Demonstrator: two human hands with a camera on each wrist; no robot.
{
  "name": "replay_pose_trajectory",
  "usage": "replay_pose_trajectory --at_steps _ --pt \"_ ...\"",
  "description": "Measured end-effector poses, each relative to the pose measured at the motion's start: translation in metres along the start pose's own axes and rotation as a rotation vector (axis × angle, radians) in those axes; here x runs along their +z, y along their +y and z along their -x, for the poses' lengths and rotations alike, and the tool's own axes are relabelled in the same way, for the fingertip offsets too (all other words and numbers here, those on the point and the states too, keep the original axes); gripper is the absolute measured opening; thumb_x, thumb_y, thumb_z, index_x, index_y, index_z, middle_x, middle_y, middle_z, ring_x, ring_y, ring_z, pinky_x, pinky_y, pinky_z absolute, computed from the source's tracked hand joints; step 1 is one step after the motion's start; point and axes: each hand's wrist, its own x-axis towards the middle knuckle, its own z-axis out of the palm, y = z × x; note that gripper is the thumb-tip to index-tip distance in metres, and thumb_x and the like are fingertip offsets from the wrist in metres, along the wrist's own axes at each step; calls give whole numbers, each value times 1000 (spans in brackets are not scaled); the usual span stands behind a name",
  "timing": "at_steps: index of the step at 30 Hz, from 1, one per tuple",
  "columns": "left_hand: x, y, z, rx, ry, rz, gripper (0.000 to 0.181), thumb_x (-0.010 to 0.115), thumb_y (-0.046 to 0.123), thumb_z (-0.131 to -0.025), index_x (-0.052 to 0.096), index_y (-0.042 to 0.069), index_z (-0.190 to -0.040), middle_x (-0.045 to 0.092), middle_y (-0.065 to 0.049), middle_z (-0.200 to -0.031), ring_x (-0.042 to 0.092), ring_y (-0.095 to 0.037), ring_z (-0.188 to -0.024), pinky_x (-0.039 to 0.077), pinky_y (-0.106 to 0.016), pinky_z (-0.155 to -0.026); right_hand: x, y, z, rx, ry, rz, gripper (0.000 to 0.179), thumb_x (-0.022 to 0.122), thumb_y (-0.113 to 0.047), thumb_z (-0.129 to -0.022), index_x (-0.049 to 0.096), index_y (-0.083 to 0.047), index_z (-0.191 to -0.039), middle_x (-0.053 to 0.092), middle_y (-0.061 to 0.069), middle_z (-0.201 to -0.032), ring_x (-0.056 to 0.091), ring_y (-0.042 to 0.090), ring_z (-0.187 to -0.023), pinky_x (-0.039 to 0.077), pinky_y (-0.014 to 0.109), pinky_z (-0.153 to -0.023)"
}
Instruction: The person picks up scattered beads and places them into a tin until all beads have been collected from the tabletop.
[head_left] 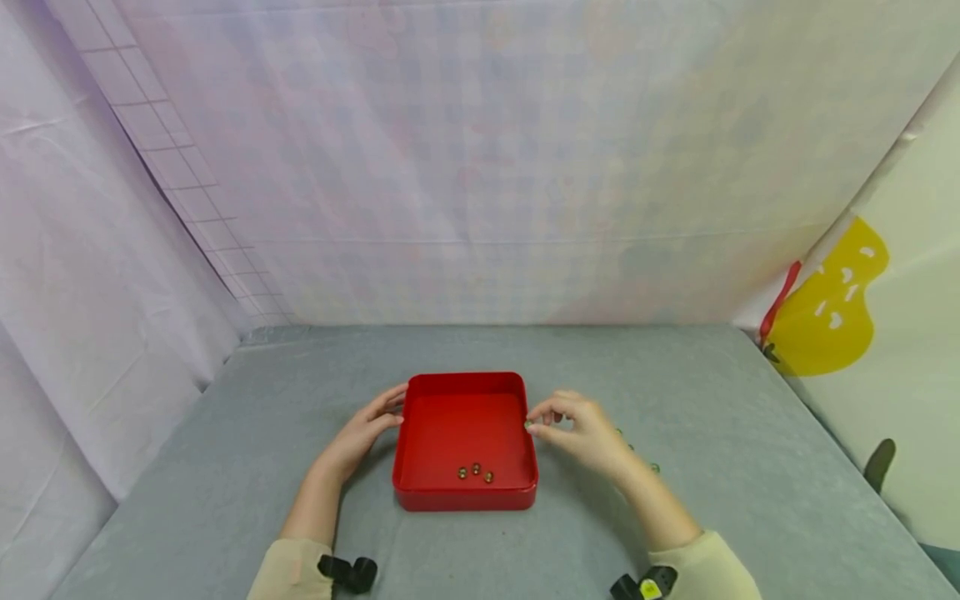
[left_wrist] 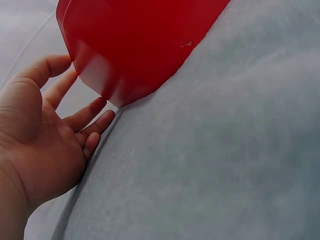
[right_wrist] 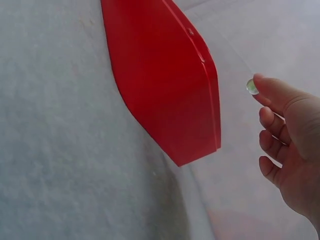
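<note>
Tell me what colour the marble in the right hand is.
The marble looks clear and pale green, best seen in the right wrist view.

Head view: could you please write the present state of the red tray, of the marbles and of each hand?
Red tray: upright, open at the top, on the gray tabletop.
Three marbles: inside the tray, near side.
Held marble: pinched, not released.
Other marbles: on the tabletop, beside the right forearm.
Left hand: fingertips touching the tray's left side.
Right hand: pinching one marble.
</note>
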Motion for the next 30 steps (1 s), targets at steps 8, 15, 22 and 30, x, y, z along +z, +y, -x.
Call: replay_pose_trajectory --at_steps 8,15,22,30 --pt "-1 0 0 -7 4 4 54 52 11 -98 34 11 -149 33 -17 -150 28 -32 -137 18 -56 -108 10 -3 -1 3 -27 11 13 76 -12 -83 72 -20 -91 54 -11 -78 51 14 -79 47 33 -68" --pt "-1 -1 -1 -13 7 -6 54 52 12 -98 35 12 -149 34 -17 -149 28 -32 -136 18 -56 -108 19 -6 0 10 -53 2 12 76 -15 -83 71 -21 -92 53 -11 -77 52 15 -79 47 32 -70" --pt "1 5 1 -24 10 9 53 51 8 -98 35 9 -149 34 -19 -149 28 -33 -136 17 -56 -108 27 -3 1 -4 -64 11 9 75 -18 -84 71 -20 -91 51 -11 -75 51 13 -77 46 29 -68" --pt "7 24 10 -34 -1 13 53 51 6 -97 35 5 -147 35 -22 -147 29 -35 -135 18 -56 -108 34 2 3 11 -80 -17 10 76 -17 -83 70 -21 -90 52 -10 -76 51 11 -76 47 28 -68"
